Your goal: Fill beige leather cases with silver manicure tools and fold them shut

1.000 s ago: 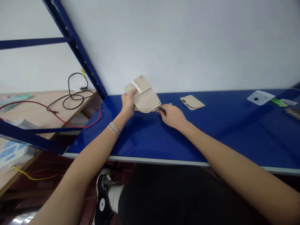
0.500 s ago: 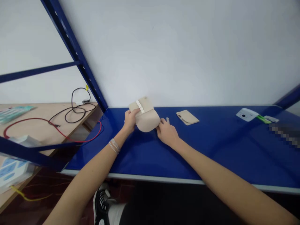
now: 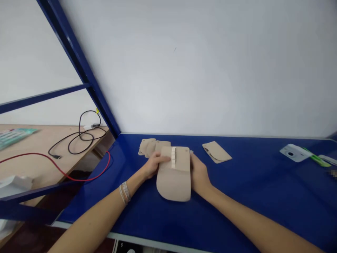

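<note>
A beige pouch (image 3: 173,182) with its rounded flap hanging toward me is held between my two hands above the blue table. Down its upper part runs a white segmented strip (image 3: 173,157). My left hand (image 3: 154,164) grips the pouch's left edge, thumb lying by the strip. At the right edge my right hand (image 3: 198,172) is closed round the side; a small pale tip shows beside its fingers. Behind the left hand lie several beige pieces (image 3: 147,147), overlapping. Another beige pouch (image 3: 217,152) rests on the table to the right.
The blue table (image 3: 237,218) meets a pale wall. On its right side are a white device (image 3: 295,153) and a green item (image 3: 317,160). To the left stand a blue metal frame (image 3: 100,102) and a wooden table (image 3: 42,140) with black and red cables (image 3: 65,174).
The held pouch has come closer to me and turned upright, flap toward me. My right hand has moved up along its side. The pieces behind are now visible, and the view has shifted.
</note>
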### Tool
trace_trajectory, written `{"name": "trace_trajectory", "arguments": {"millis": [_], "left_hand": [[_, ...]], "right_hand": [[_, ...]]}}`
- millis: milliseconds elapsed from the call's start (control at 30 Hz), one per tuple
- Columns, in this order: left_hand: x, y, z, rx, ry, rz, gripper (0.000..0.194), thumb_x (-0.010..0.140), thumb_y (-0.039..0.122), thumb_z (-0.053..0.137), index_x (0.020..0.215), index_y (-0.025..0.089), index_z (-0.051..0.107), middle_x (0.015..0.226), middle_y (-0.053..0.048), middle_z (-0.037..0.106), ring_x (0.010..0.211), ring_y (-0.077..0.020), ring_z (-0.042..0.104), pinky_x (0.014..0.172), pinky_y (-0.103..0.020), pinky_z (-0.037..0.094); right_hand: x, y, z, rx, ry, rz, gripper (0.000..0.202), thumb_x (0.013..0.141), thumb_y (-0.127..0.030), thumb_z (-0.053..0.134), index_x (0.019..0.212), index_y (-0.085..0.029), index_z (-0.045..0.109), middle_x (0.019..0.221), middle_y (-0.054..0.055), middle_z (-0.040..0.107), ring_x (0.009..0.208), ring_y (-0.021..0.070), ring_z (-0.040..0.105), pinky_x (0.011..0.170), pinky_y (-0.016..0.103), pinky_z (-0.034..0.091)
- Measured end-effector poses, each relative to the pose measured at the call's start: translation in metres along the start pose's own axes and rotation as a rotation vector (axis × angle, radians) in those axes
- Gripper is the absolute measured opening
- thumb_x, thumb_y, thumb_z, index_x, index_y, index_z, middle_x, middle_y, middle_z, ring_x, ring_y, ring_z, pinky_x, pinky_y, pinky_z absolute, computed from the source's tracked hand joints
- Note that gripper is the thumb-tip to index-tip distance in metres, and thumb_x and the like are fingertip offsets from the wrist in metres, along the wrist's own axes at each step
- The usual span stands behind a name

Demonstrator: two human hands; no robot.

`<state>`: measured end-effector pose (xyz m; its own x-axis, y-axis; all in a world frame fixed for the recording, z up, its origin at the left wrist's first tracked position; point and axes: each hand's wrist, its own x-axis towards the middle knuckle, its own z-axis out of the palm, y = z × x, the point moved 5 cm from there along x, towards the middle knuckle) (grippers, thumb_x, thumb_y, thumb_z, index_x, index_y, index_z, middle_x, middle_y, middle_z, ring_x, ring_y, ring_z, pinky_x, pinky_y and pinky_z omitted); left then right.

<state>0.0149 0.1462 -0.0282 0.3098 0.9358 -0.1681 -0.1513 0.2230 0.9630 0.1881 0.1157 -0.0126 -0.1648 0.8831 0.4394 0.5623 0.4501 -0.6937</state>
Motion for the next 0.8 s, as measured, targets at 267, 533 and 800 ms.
{"name": "trace_trajectory", "arguments": {"millis": [267,533,800], "left_hand": [[-0.012,0.010,0.020,0.382,-0.189,0.189,0.038,0.070,0.030,0.075,0.106,0.020,0.067,0.098,-0.007,0.070,0.086,-0.0220,0.066,0.075,-0.030,0.052],[-0.014,0.023,0.024,0.707,-0.129,0.439,0.015,0.078,0.024,0.063,0.090,0.016,0.062,0.080,-0.005,0.064,0.065,-0.0123,0.057,0.059,-0.024,0.045],[-0.021,0.044,0.025,1.104,0.016,0.775,0.021,0.076,0.024,0.067,0.094,0.014,0.066,0.081,-0.004,0.066,0.070,-0.0128,0.060,0.067,-0.028,0.051]], "right_hand": [[0.015,0.025,-0.019,-0.011,0.109,0.040,0.023,0.092,-0.028,0.048,0.103,-0.022,0.067,0.098,0.008,0.067,0.075,0.0205,0.063,0.069,0.034,0.052],[0.023,0.028,-0.022,-0.126,0.097,-0.003,0.022,0.086,-0.021,0.054,0.099,-0.016,0.071,0.096,0.009,0.069,0.071,0.0179,0.060,0.071,0.032,0.048],[0.016,0.013,-0.021,-0.091,0.142,-0.115,0.017,0.083,-0.023,0.061,0.094,-0.015,0.072,0.085,0.007,0.069,0.065,0.0157,0.058,0.068,0.030,0.047]]}}
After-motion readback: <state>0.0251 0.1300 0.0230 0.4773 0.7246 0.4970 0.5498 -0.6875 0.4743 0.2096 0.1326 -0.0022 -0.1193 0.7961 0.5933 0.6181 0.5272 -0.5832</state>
